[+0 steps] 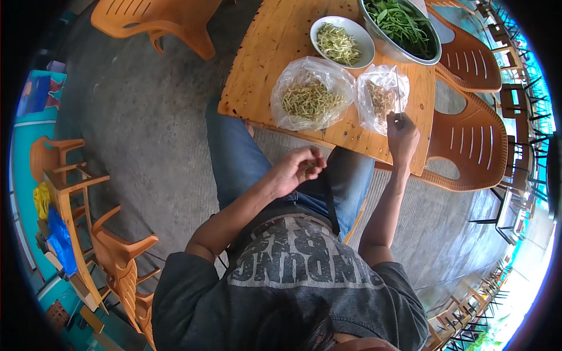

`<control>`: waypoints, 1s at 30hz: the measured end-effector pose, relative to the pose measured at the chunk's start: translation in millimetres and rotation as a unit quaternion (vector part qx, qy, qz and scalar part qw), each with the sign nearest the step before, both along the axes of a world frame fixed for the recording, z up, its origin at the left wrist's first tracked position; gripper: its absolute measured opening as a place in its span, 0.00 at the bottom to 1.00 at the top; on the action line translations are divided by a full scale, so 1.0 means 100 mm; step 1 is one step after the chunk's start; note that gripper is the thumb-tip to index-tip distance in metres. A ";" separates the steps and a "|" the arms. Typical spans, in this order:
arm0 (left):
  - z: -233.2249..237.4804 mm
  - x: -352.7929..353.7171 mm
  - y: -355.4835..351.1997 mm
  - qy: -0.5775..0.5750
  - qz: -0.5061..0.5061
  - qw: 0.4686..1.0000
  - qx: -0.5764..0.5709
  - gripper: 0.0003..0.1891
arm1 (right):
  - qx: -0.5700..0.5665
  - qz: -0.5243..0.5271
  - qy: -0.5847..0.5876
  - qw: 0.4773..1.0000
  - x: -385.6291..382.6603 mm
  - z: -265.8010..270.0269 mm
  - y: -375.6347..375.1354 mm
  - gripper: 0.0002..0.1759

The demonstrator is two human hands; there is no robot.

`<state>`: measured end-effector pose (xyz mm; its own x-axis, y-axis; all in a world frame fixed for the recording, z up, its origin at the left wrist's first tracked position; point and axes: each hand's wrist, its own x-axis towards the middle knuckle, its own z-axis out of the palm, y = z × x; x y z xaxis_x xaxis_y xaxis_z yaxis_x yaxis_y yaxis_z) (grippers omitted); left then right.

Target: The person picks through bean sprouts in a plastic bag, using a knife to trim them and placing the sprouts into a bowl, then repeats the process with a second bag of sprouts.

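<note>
My right hand (403,138) is closed around the handle of a thin-bladed knife (398,89), which points away from me over a small clear plastic bag (400,75) with brownish scraps (381,99) in it. In front of my lap, my left hand (297,168) is raised with curled fingers; I cannot tell what small thing is in them. A larger clear plastic bag (288,75) lies open on the wooden table (257,76), full of bean sprouts (313,100). Behind it, paler sprouts (338,45) fill a white bowl (364,44).
A metal basin (431,58) of green leafy vegetables (400,22) stands at the table's far right. Orange plastic chairs (468,140) line the right side, and another chair (161,23) is at the upper left. A wooden table (76,234) with a blue bag (58,237) stands far left.
</note>
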<state>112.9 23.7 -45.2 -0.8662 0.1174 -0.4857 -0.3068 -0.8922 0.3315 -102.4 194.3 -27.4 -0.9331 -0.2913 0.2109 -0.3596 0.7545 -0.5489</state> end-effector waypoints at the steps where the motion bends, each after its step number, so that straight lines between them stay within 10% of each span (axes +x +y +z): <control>1: 0.01 0.05 -0.07 0.003 0.019 1.000 -0.015 0.03 | -0.008 0.001 0.006 1.000 0.01 0.01 -0.01 0.09; 9: 0.03 0.13 -0.52 0.045 0.159 0.979 -0.121 0.03 | -0.111 0.049 -0.054 0.991 0.46 0.36 -0.45 0.13; 16: 0.03 0.09 -0.58 0.047 0.157 0.959 -0.232 0.07 | 0.032 0.185 -0.089 0.978 0.92 0.05 -1.08 0.15; 30: 0.26 -0.27 -0.36 0.019 0.192 0.946 -0.263 0.10 | -0.231 0.099 -0.161 0.954 1.04 0.29 -0.92 0.11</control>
